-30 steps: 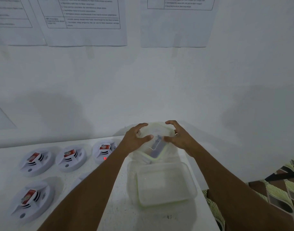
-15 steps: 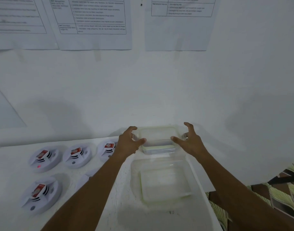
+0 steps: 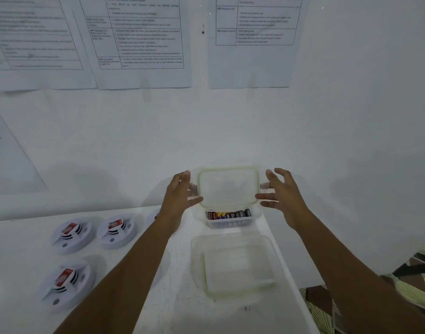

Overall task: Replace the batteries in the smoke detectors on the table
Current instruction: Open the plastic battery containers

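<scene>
Noted: my left hand and right hand each held a grip on the clear lid, raised above the open battery box at the tabletop's far edge; smoke detectors lay left.

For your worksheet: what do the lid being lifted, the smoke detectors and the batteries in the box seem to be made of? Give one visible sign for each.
Lid: seemingly clear, slightly cloudy plastic; the wall shows through it, and a pale green rim edges it.
Smoke detectors: probably white moulded plastic, smooth and matt, with slotted vents.
Batteries: glossy printed wrappers in red, yellow and black; the casing under them cannot be seen.
</scene>
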